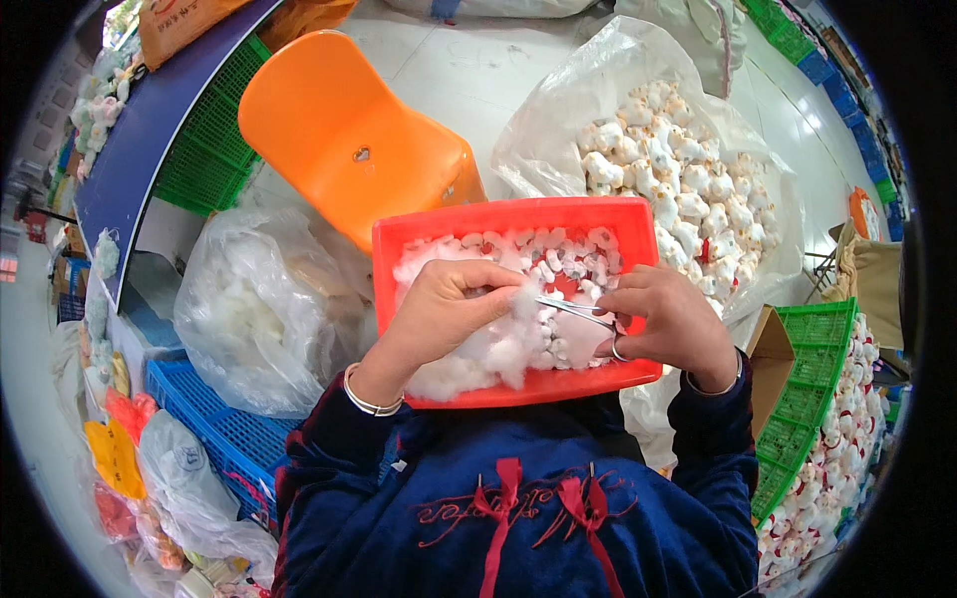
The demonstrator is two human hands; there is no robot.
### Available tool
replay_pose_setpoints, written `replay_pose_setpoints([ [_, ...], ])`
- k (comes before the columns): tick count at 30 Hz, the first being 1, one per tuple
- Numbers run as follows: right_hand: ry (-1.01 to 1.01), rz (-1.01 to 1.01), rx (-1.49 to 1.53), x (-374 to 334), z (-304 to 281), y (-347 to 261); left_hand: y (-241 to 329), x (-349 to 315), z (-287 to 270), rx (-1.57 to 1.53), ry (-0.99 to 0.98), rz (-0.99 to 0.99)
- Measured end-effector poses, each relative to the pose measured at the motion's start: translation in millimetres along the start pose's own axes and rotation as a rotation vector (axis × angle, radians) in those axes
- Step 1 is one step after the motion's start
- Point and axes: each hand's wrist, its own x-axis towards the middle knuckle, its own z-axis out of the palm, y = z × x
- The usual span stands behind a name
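Observation:
Over a red plastic tub (449,217), my left hand (439,314) pinches a tuft of white stuffing (522,303) between thumb and fingertips. Whether a small plush piece is inside that tuft I cannot make out. My right hand (663,324) is closed around ring-handled metal forceps (573,307), a finger and the thumb at the rings. Their slim tip points left and meets the tuft. Loose stuffing (454,364) fills the tub's left side. Several small white plush pieces (553,264) lie along its back and right side.
Behind the tub stands an orange chair (349,130). A clear bag (538,130) of white plush toys (688,189) lies at the back right. To the left are a bag of stuffing (249,309) and a blue crate (214,409). A green crate (807,389) stands at the right.

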Motion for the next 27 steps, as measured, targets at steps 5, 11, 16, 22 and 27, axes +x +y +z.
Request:
replay_pose_setpoints([
  [5,-0.082,0.097,0.135,-4,-1,-4,5,-8,1,0.093,-0.011,-0.018],
  [11,-0.098,0.078,0.075,-6,-7,-9,1,-9,2,0.038,-0.055,-0.011],
  [16,-0.066,0.065,-0.026,-3,0,-10,3,-2,8,0.049,-0.062,-0.032],
  [22,0.058,0.098,-0.206,-9,1,-6,-16,4,5,-0.128,0.059,-0.079],
  [27,0.186,0.037,-0.227,-4,-5,-21,-19,4,8,-0.200,0.129,-0.154],
])
